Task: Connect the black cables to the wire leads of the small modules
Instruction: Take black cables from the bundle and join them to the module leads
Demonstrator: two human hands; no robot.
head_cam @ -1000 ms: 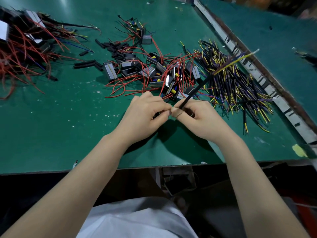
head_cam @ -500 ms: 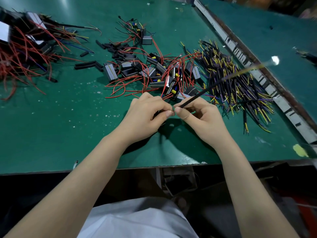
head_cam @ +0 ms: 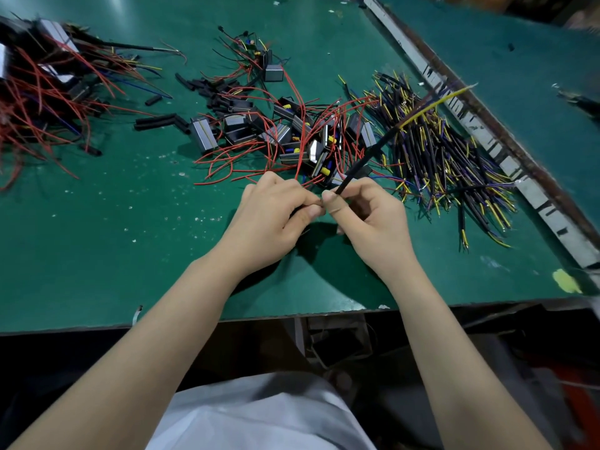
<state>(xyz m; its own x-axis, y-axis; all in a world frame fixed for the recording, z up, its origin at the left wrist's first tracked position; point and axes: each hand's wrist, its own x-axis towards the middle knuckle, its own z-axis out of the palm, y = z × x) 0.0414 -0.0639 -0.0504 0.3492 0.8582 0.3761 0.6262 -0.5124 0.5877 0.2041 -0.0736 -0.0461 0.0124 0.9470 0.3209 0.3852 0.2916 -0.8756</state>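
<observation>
Head view: the two hands meet over the near middle of the green table [head_cam: 97, 254]. The right hand [head_cam: 370, 219] pinches the near end of one black cable [head_cam: 367, 159] between thumb and forefinger. The left hand [head_cam: 272, 216] is curled with its fingertips pressed up against the right thumb; it seems to pinch a lead there, though what sits in its grip is too hidden to name. The joint itself is covered by the fingers, so I cannot tell whether the cable is already on the lead or only being lined up; I judge this one connection to be in progress.

Plenty is left, by the look of it. A heap of small modules [head_cam: 292, 138] with loose red leads [head_cam: 227, 164] lies just beyond the hands, and a thick pile of spare cables [head_cam: 454, 164] lies to the right of it, apart from the modules. Another tangle of red wires and modules [head_cam: 42, 92] sits at the far left; whether those are finished I cannot tell.

The held cable is lifted off the table. Its long axis runs from the fingers up and away to the right, ending in blurred yellow and dark wire tips [head_cam: 451, 95] above the spare pile.
</observation>
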